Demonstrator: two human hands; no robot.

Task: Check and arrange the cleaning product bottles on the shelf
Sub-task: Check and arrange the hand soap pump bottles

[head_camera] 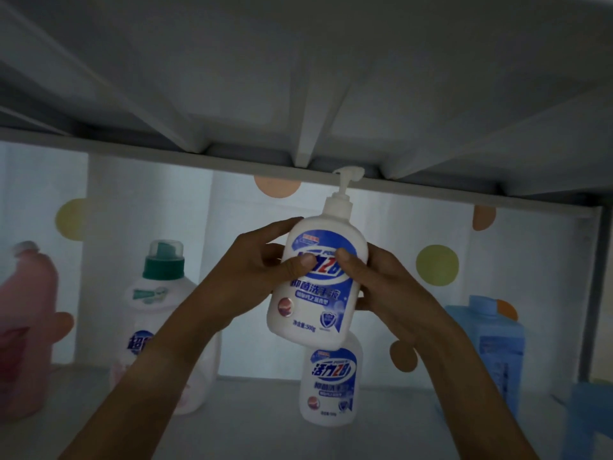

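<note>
White pump bottle (316, 287) with blue label held up at centre frame, clear of the shelf board (252, 423), long axis near upright with pump head tipped slightly toward upper right, nozzle just under the edge of the shelf above (199, 157). Gripped from both flanks: left hand (265, 270) curled round the left side, thumb pressed on the label; right hand (381, 280) curled round the right side, thumb likewise on the label, both equally near. Directly below, slightly right: a matching bottle (330, 386) standing on the board, green-capped bottle (159, 313) to lower left, blue bottle (497, 346) to lower right; probable set-down straight down beside its twin, axis kept vertical.
</note>
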